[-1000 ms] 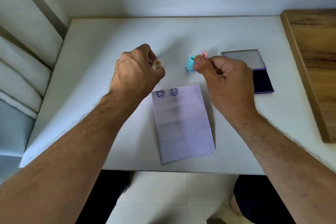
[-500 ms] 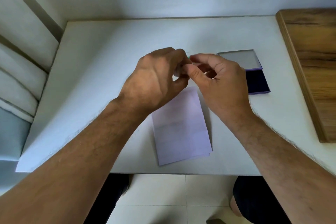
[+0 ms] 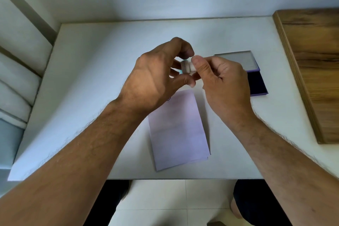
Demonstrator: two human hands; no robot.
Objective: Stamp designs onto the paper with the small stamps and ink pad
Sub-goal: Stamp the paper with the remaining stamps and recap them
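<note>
Up above the white tabletop (image 3: 91, 82), both hands meet over the far end of the pale lilac paper sheet (image 3: 178, 128). Only one container shows: the hinged, purple-edged ink pad case (image 3: 256, 79), lying open flat on the table just right of the right hand, its grey lid swung back and the dark blue pad in its near half partly hidden behind that hand.

Going left to right, the left hand (image 3: 156, 80) comes in with its back to the camera, fingers arched over and thumb curved underneath, so its fingertips ring a small pale, blurred stamp piece (image 3: 186, 66); a sliver of turquoise shows just behind it. Whether the left fingers actually press on the piece cannot be told. The right hand (image 3: 225, 82) faces it, thumb laid along the right side of the pale piece and the other fingers curled in behind, pinching it.

The piece sits between the two sets of fingertips, raised off the table, beyond the paper's far edge. Part of one blue stamped mark (image 3: 168, 98) peeks out on the paper at the left hand's edge. A brown wooden board (image 3: 311, 64) lies well to the right of both hands.
</note>
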